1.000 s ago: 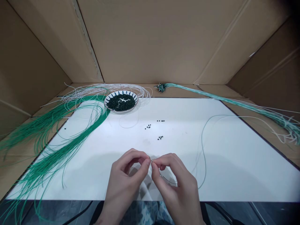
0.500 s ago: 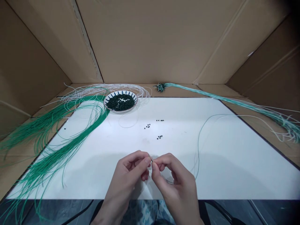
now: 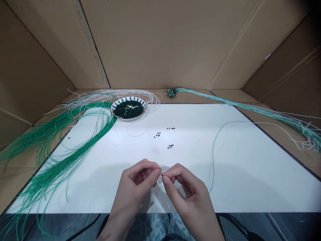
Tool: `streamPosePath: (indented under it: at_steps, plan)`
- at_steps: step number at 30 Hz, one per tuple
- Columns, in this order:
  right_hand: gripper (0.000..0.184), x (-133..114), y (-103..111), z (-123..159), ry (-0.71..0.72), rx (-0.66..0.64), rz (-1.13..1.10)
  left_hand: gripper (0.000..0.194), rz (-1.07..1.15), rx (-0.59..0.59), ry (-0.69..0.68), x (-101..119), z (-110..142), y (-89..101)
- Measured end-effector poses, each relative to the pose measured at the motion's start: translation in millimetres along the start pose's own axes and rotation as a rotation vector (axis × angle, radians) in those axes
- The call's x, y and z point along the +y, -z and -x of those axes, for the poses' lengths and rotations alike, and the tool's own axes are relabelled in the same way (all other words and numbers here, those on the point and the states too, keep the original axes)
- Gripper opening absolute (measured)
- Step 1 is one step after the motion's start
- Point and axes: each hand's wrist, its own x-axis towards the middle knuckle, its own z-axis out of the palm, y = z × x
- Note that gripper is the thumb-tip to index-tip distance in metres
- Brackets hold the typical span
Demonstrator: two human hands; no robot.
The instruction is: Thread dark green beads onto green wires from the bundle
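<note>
My left hand (image 3: 136, 192) and my right hand (image 3: 187, 197) meet at the near edge of the white board (image 3: 250, 174), each pinched with thumb and forefinger. Between the fingertips sits the end of a thin cord (image 3: 162, 173). A pale green cord (image 3: 213, 154) curves from my right hand up and off to the right. Whether a bead is in the pinch is too small to tell. Three small clusters of dark beads (image 3: 171, 146) lie on the board beyond my hands.
A patterned dish (image 3: 128, 108) of dark green beads stands at the back left. Bundles of green cords (image 3: 57, 160) and white cords (image 3: 110, 95) spread on the left. A bundle of finished cords (image 3: 250, 108) runs along the right. Cardboard walls (image 3: 160, 43) enclose the space.
Both hands stayed together at the near edge, shifting only slightly. The loose green cord's loop slid a little to the left toward my right hand.
</note>
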Motion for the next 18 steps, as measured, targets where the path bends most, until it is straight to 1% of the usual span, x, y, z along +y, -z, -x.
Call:
streamPosePath:
  at_steps: [6,9,12,16,18]
  plan:
    - [0.02,-0.8,0.5,0.5,0.015,-0.044,-0.017,0.017,0.026,-0.048,0.053,-4.4,-2.3,6.1]
    - [0.021,0.3,-0.3,0.7,0.002,-0.045,-0.018,0.02,0.008,-0.056,0.053,-3.6,-1.1,5.3]
    - [0.019,1.5,-2.1,1.1,-0.025,-0.05,-0.06,0.021,0.036,0.003,0.04,-2.5,0.8,-0.7]
    - [0.015,-1.0,-1.5,1.1,-0.099,-0.016,-0.164,0.019,0.144,0.075,0.054,-4.0,6.1,-12.9]
    - [0.015,-3.8,2.1,0.7,-0.134,-0.013,-0.196,0.02,0.159,0.091,0.013,-6.2,9.8,-18.2]
